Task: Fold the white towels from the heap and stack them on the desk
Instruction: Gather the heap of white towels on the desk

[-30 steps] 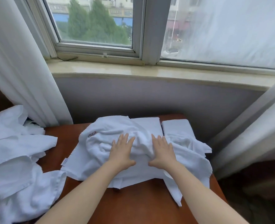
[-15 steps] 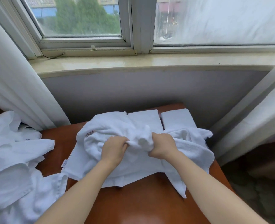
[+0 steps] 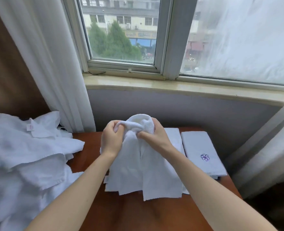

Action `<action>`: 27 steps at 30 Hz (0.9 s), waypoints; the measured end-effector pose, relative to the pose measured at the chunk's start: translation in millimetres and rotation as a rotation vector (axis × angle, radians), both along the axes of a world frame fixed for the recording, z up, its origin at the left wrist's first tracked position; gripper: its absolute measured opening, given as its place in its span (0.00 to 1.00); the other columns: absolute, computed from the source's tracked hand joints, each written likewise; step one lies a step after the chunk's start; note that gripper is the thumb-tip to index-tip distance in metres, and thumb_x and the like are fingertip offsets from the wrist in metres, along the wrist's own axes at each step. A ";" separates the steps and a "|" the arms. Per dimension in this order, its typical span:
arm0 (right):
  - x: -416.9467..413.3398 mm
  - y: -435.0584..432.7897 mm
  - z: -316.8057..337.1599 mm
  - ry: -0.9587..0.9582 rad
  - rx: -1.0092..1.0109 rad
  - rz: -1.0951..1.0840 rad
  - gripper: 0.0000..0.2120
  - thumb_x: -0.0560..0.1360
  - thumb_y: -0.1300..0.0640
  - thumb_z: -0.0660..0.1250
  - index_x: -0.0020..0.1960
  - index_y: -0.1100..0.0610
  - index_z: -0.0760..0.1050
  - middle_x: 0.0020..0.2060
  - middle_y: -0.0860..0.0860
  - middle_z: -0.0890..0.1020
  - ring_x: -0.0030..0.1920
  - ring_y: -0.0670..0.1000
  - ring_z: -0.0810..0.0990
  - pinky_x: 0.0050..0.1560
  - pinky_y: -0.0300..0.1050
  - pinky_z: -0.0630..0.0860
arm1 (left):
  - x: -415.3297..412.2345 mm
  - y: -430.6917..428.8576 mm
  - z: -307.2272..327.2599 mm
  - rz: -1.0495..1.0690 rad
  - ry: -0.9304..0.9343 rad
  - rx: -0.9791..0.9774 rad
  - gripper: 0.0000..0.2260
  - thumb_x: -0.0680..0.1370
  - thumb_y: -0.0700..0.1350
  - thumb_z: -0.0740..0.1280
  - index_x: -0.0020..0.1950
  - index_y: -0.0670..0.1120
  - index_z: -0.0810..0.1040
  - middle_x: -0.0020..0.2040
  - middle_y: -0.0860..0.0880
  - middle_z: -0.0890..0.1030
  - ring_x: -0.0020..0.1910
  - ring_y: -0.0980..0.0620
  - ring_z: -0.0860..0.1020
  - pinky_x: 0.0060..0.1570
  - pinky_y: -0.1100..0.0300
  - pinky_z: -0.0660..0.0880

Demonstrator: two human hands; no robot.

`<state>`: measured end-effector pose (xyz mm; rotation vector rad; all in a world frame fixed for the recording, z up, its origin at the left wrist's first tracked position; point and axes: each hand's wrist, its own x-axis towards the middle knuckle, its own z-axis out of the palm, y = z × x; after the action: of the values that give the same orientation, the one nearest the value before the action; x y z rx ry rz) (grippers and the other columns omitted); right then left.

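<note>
A white towel [image 3: 144, 169] hangs bunched above the brown desk [image 3: 133, 212], its lower edges resting on the wood. My left hand [image 3: 112, 139] and my right hand [image 3: 152, 136] both grip its gathered top, close together. A folded white towel with a purple flower mark [image 3: 203, 154] lies flat at the desk's right side. Another folded towel [image 3: 174, 139] lies just left of it, partly hidden behind the lifted towel. A heap of crumpled white towels [image 3: 24, 160] fills the left of the view.
A white curtain [image 3: 46, 55] hangs at the left and another [image 3: 271, 152] at the right of the desk. A stone window sill [image 3: 179, 88] and a grey wall run behind the desk. The desk's right edge drops to a dark floor.
My hands went from pressing flat on the spread towel to gripping it, then lifted it up off the desk, uncovering the folded towels behind it.
</note>
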<state>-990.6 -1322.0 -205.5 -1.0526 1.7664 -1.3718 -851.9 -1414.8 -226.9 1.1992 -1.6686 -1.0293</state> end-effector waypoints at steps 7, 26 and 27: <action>115.5 -58.4 39.0 -0.102 -0.112 0.130 0.19 0.65 0.56 0.69 0.55 0.49 0.76 0.51 0.47 0.82 0.50 0.45 0.82 0.48 0.43 0.80 | 111.5 -25.3 45.2 0.266 0.202 -0.077 0.06 0.76 0.46 0.63 0.47 0.53 0.79 0.42 0.59 0.81 0.43 0.61 0.78 0.42 0.65 0.72; 385.8 -249.0 118.7 0.153 -0.307 0.341 0.23 0.64 0.46 0.68 0.59 0.39 0.71 0.48 0.35 0.81 0.48 0.39 0.80 0.48 0.48 0.80 | 389.1 -159.7 150.0 0.651 -0.003 -0.447 0.09 0.78 0.44 0.62 0.52 0.56 0.79 0.52 0.60 0.79 0.51 0.59 0.77 0.49 0.61 0.72; 385.7 -258.7 110.7 0.296 -0.255 0.318 0.27 0.65 0.45 0.69 0.63 0.38 0.68 0.52 0.36 0.80 0.53 0.42 0.79 0.53 0.50 0.78 | 394.7 -169.1 140.8 0.651 -0.113 -0.479 0.10 0.78 0.43 0.63 0.55 0.53 0.80 0.55 0.57 0.78 0.54 0.55 0.77 0.51 0.59 0.72</action>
<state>-604.9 -1580.7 -94.8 -1.6704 1.5577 -1.3112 -457.2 -1583.9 -86.1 1.3417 -1.3441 -0.1523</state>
